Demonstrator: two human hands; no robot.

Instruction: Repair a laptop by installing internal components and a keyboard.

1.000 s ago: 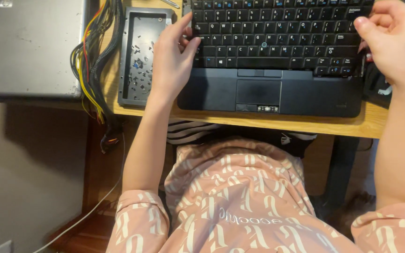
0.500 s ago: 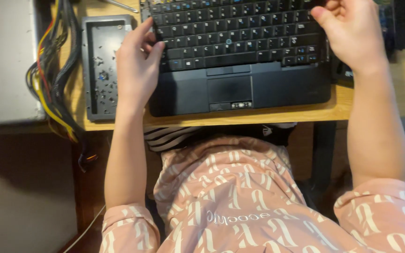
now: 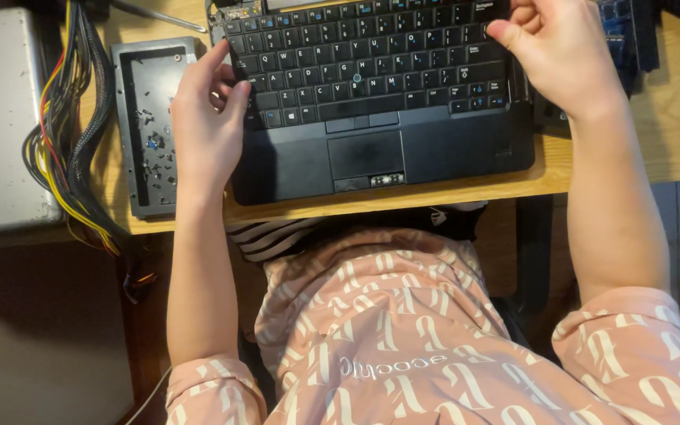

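The black laptop (image 3: 379,102) is lying on the wooden worktop (image 3: 670,134), its keyboard not yet lifted, while the left hand (image 3: 206,126) and right hand (image 3: 560,55) are gripping its side edges with curled fingers.

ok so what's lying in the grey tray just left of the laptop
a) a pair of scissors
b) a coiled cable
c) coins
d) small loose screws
d: the grey tray beside the laptop holds a scatter of small dark screws, close to the left hand that rests on the laptop's left edge.
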